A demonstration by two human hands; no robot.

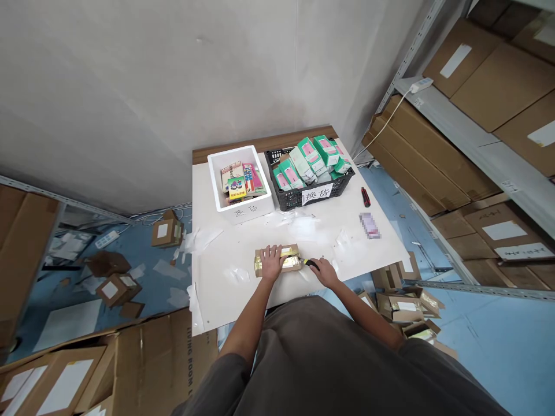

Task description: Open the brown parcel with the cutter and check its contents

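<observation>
A small cardboard box (291, 263) bound with yellowish tape lies on the white table near its front edge. My left hand (271, 263) rests flat on top of the box's left part, fingers spread. In my right hand (326, 273) is a utility knife (311, 264) with a black and yellow handle, my fingers wrapped round it. The knife's front end points left and meets the box's right side; whether the blade is in the tape is too small to tell.
Behind stand a white foam box (240, 214) with small packets and a black crate (295, 200) of green-and-white boxes. A red-black tool (365, 197) lies at right. Cartons fill the shelves (472, 144); opened boxes (407, 306) litter the floor. An upright large carton (160, 358) stands front left.
</observation>
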